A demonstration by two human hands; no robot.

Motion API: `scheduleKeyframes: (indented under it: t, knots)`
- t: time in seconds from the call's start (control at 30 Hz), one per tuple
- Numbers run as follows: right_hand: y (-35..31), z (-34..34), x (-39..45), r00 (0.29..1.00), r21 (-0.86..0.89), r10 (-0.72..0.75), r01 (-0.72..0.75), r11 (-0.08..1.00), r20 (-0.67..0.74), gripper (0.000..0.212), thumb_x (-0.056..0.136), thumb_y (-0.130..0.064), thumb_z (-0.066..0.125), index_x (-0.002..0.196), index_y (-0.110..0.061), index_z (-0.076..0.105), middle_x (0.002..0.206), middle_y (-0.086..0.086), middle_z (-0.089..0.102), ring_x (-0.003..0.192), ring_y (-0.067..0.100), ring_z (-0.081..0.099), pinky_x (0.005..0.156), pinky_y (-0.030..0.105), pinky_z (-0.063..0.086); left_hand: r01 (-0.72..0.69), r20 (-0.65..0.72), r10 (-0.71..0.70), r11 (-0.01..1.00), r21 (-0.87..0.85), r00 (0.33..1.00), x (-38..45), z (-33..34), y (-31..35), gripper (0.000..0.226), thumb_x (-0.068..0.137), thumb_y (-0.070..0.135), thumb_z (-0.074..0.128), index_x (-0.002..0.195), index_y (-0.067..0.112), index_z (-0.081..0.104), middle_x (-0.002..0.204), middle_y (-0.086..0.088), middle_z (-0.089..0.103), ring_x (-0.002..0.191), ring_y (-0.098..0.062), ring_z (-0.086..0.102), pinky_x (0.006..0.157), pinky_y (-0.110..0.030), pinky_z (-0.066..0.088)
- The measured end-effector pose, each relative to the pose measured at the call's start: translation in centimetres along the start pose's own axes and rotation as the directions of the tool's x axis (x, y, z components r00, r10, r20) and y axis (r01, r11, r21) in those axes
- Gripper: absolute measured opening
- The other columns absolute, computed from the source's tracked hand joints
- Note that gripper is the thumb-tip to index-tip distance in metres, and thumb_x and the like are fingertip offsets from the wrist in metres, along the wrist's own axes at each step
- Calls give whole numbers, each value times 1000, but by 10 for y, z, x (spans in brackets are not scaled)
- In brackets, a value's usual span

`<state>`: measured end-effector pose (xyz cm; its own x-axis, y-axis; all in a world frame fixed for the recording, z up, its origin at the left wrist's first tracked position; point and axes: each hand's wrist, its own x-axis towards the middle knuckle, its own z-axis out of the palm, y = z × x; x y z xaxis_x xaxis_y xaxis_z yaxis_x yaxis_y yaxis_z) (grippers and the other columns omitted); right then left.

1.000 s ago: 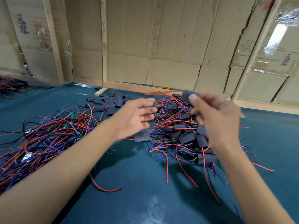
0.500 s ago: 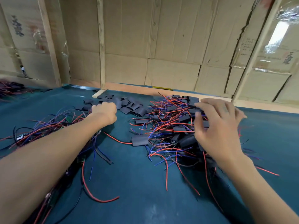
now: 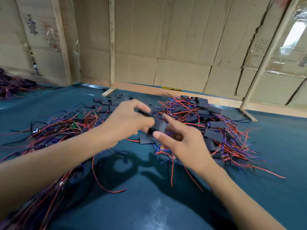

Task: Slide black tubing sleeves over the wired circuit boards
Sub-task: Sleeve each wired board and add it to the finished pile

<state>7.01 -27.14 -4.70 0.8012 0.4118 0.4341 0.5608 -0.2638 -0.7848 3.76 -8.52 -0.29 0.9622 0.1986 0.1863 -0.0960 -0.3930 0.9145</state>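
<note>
Two heaps tell how far the work has got. At the centre right of the frame lies a pile of sleeved boards (image 3: pixel 214 128), red and blue wires sticking out of flat black tubes; that heap looks like the finished share. At the left, running down to the lower left corner, is a tangle of bare boards (image 3: pixel 66 128) with green circuit showing among the wires, still without tubing, and it looks at least as big as the finished heap. Behind the hands, just above the frame's middle, a small stock of loose sleeves (image 3: pixel 106 103) waits on the tabletop (image 3: pixel 149 205). Far at the upper left edge another wire heap (image 3: pixel 15 85) shows, too blurred to tell whether it is sleeved.

Both hands meet in the middle of the frame, raised a little off the tabletop. The right hand (image 3: pixel 182 140) pinches one black sleeve (image 3: pixel 159 127) between thumb and forefinger, its other fingers spread loosely. The left hand (image 3: pixel 127 120) has its fingers curled toward the near end of that sleeve; motion blur hides what it grips, so whether a board is already entering the tube cannot be told. A dark strip shows just above its fingertips, possibly a wire or a second sleeve.

By my reckoning one more unit is just being started, and the job stands somewhere near its middle: many boards are done and many are left, and enough sleeves appear to remain for a good number of them.
</note>
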Motion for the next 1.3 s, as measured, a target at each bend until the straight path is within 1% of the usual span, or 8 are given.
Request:
scheduleKeyframes:
  t: [0.2, 0.3, 0.4, 0.53, 0.67, 0.87, 1.13, 1.3]
  knots:
    - [-2, 10, -1, 977, 251, 70, -120, 960, 200, 35, 92, 1, 69, 125, -9, 66, 71, -8, 72, 49, 11, 65, 39, 23, 48, 234, 91, -216, 903, -360, 972, -41, 9, -38, 33, 70, 10, 85, 98, 13, 66, 82, -8, 76, 73, -17, 74, 56, -25, 46]
    - [-2, 3, 4, 969, 330, 180, -228, 916, 170, 31, 90, 5, 68, 118, -11, 68, 87, 6, 73, 49, 18, 64, 33, 22, 41, -51, 27, 45, 965, 255, 999, -21, -15, -49, 13, 87, 26, 75, 97, 21, 67, 90, 2, 73, 82, -10, 71, 68, -27, 55]
    - [4, -5, 10, 935, 387, 322, -355, 851, 149, 30, 91, 3, 67, 118, -11, 66, 91, 4, 75, 44, 16, 53, 31, 19, 30, -39, -9, 88, 523, 851, 996, 9, -47, -54, 42, 88, 46, 67, 123, 26, 55, 112, 0, 38, 110, -23, 45, 102, -39, 42]
    - [13, -12, 15, 914, 453, 376, -402, 796, 151, 26, 90, 4, 60, 114, -7, 62, 102, 10, 77, 45, 15, 41, 35, 17, 23, 250, -195, -287, 167, 954, 938, 28, -71, -54, 68, 87, 57, 64, 133, 11, 44, 131, -17, 42, 124, -39, 38, 96, -45, 42]
    - [16, -15, 17, 912, 479, 383, -404, 780, 147, 26, 90, 0, 59, 114, -10, 64, 102, 13, 77, 47, 14, 39, 36, 19, 26, 175, -120, -197, 289, 941, 973, 33, -77, -56, 16, 87, 26, 61, 88, 10, 58, 82, -6, 58, 83, -28, 57, 73, -32, 47]
    - [18, -15, 17, 882, 568, 402, -466, 678, 244, 33, 93, -1, 57, 124, -10, 64, 112, 22, 73, 56, 18, 47, 41, 24, 39, 188, -88, -202, 551, 813, 975, 36, -74, -52, 15, 82, 25, 71, 87, 13, 76, 88, -11, 74, 89, -29, 68, 79, -37, 56]
    - [17, -17, 18, 863, 622, 387, -503, 600, 324, 32, 97, -8, 58, 128, -11, 64, 113, 20, 73, 67, 20, 66, 49, 25, 53, 221, -170, -327, 126, 967, 930, 36, -58, -48, 51, 75, 77, 62, 79, 28, 51, 106, -4, 35, 118, -31, 31, 90, -43, 31]
    - [16, -14, 15, 861, 603, 397, -507, 616, 318, 31, 97, -7, 58, 127, -12, 65, 88, 11, 75, 65, 20, 69, 47, 25, 53, 181, -145, -191, 188, 965, 971, 32, -48, -55, 24, 81, 46, 62, 94, 27, 65, 110, -4, 44, 102, -28, 27, 83, -42, 25]
